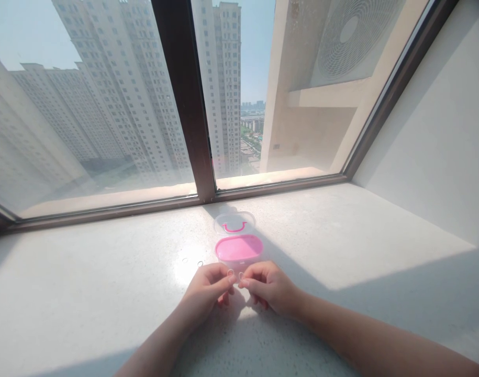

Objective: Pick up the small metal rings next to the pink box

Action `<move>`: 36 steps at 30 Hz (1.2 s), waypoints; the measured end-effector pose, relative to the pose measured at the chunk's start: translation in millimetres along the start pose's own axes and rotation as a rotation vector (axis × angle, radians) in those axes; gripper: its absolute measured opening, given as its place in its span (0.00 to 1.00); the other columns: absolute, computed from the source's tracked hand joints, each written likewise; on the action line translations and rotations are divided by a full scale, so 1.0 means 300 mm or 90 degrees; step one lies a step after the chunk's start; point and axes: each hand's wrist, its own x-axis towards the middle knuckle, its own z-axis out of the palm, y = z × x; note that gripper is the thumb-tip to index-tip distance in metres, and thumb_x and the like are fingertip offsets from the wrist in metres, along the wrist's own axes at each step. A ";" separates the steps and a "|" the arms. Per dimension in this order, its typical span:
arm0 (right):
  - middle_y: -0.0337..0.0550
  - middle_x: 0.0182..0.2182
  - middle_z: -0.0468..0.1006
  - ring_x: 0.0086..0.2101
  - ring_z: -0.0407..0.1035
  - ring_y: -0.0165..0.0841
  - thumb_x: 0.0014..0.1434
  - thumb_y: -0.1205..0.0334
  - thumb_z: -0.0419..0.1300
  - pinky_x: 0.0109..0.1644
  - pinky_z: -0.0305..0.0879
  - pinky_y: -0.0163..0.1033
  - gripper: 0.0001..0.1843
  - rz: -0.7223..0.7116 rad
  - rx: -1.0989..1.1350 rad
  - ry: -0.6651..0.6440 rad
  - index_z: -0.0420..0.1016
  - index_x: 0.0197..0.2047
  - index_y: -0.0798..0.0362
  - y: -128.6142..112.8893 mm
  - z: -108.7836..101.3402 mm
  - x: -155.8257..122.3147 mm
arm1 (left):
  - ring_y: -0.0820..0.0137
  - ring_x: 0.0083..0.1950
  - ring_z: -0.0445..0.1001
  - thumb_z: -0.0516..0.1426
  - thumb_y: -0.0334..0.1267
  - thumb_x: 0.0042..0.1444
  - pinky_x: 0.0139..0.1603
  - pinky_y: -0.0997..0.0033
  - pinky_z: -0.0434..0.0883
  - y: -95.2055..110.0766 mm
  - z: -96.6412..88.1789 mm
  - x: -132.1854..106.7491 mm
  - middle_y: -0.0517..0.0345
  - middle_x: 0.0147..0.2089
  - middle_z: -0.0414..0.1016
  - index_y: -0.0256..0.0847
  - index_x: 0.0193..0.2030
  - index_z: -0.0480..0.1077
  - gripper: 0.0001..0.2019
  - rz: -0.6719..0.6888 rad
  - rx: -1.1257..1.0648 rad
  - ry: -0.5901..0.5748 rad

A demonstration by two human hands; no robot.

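The window (pixel 117 104) fills the top of the view, from 9 o'clock round to 2 o'clock, with a dark post (pixel 184 99) running down at 12 o'clock. Through the glass stand tall towers (pixel 117 78), and at 1 o'clock a fan unit (pixel 353 36) sits on a ledge outside. A white wall (pixel 439 131) closes the right side at 3 o'clock.

The pale sill (pixel 341 235) spreads across the lower half, part in sun and part in shade.

Both forearms come in from 6 and 5 o'clock and meet at the middle. The left hand (pixel 208 290) and the right hand (pixel 268 285) sit side by side just above the sill, fingers curled, thumb and forefinger of each pinched together. Their tips nearly touch one another, and between them they seem to nip something small and clear; what it is cannot be told.

Just past the fingertips, at 12 o'clock from the hands, a small case (pixel 239 250) lies open on the sill. Its pink tray is nearest the hands, and its clear lid (pixel 234 222), with a pink handle (pixel 234 228), is tipped back towards the window.

At 10 o'clock from the left hand, tiny clear rings (pixel 200 263) lie on the sill, apart from the case.
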 end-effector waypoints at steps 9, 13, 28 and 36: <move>0.33 0.13 0.67 0.12 0.57 0.22 0.54 0.58 0.61 0.16 0.53 0.28 0.12 -0.002 0.003 -0.001 0.71 0.25 0.57 0.003 -0.002 0.003 | 0.77 0.21 0.64 0.61 0.45 0.53 0.23 0.77 0.59 0.005 0.002 0.000 0.60 0.22 0.69 0.35 0.25 0.69 0.15 -0.001 0.014 0.002; 0.33 0.13 0.68 0.12 0.57 0.23 0.54 0.58 0.61 0.16 0.53 0.28 0.12 0.000 0.014 -0.003 0.70 0.25 0.57 0.007 -0.002 0.002 | 0.77 0.20 0.64 0.62 0.46 0.52 0.22 0.77 0.59 -0.002 0.001 0.003 0.60 0.22 0.69 0.35 0.26 0.70 0.15 0.001 0.006 -0.001; 0.33 0.13 0.67 0.12 0.56 0.23 0.53 0.55 0.62 0.16 0.54 0.29 0.13 0.002 0.005 0.001 0.70 0.25 0.57 -0.001 -0.003 0.001 | 0.76 0.20 0.64 0.62 0.46 0.52 0.23 0.76 0.59 0.001 0.003 0.000 0.60 0.22 0.70 0.35 0.26 0.70 0.15 -0.003 0.009 0.002; 0.34 0.14 0.67 0.12 0.56 0.22 0.53 0.55 0.61 0.16 0.53 0.28 0.14 0.000 -0.007 0.000 0.71 0.26 0.58 0.002 -0.005 0.000 | 0.75 0.21 0.65 0.61 0.46 0.52 0.23 0.76 0.59 -0.010 0.003 0.006 0.60 0.21 0.69 0.35 0.27 0.70 0.15 0.002 0.011 0.008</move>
